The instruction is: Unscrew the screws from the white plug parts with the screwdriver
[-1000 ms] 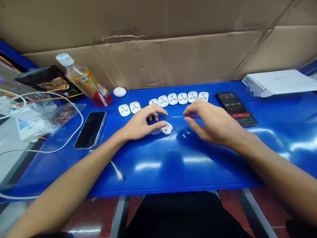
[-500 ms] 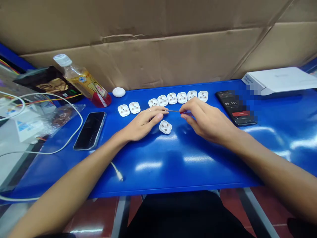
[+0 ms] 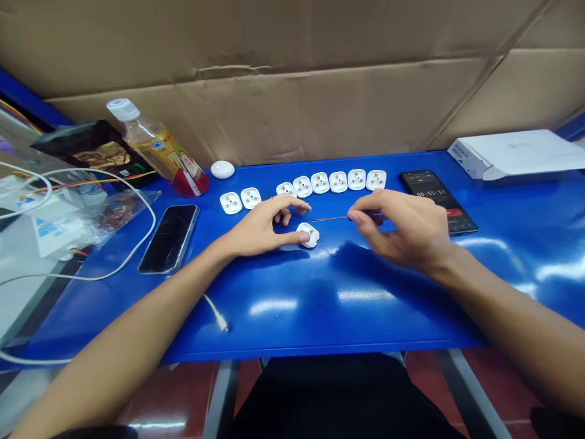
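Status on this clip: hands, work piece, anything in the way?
Left hand thumb on white three-pin plug. Right hand pinching red-handled screwdriver. Row of white plugs just beyond.

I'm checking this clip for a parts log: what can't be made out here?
Head view only:
- Screwdriver: handle mostly hidden by the right hand; tip too thin to tell its type.
- White three-pin plug piece: partly covered by the left hand's fingers; underside unseen.
- Phone: lower screen partly hidden by the right hand.
- White box: cut off by the right edge.
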Action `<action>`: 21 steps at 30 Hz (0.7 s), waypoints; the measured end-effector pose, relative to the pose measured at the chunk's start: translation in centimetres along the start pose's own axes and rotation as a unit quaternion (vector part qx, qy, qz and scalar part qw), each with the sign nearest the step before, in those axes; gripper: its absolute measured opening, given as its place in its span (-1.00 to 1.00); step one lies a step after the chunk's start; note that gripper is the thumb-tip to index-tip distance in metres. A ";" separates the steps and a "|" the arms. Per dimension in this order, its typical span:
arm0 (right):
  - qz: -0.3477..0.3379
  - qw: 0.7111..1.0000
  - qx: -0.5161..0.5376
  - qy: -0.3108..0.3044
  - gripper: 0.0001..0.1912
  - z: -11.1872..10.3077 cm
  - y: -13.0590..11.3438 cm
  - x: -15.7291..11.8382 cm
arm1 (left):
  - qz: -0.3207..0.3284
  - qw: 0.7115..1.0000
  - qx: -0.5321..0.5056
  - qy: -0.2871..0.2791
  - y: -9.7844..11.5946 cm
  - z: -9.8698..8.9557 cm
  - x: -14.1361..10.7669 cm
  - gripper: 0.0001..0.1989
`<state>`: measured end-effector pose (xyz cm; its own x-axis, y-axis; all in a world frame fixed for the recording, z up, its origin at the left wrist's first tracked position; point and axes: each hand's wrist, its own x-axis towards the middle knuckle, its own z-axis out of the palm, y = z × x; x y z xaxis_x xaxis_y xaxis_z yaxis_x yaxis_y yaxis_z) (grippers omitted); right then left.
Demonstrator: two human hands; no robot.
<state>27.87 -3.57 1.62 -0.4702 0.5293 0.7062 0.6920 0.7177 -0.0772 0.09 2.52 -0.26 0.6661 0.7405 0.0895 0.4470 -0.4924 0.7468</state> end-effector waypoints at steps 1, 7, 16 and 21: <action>-0.010 1.000 0.007 -0.005 -0.95 0.0 -0.1 0.0 | 0.005 1.000 0.005 -0.007 0.1 0.0 -0.1 -0.37; -0.049 0.997 0.043 -0.046 -0.93 0.3 -0.5 0.1 | 0.016 0.999 0.001 -0.028 0.1 0.2 -0.2 -0.48; -0.055 0.997 0.026 -0.038 -0.93 0.4 -0.6 0.2 | 0.026 0.999 0.005 -0.034 0.0 0.4 -0.1 -0.56; -0.051 0.998 0.016 -0.042 -0.93 0.3 -0.4 0.2 | 0.027 0.999 0.007 -0.032 0.1 0.4 -0.1 -0.58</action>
<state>27.32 -3.64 1.59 -0.5823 0.4878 0.6504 0.6212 0.7830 -0.0310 0.28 2.20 -0.52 0.7267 0.6815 0.0865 0.4170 -0.5377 0.7328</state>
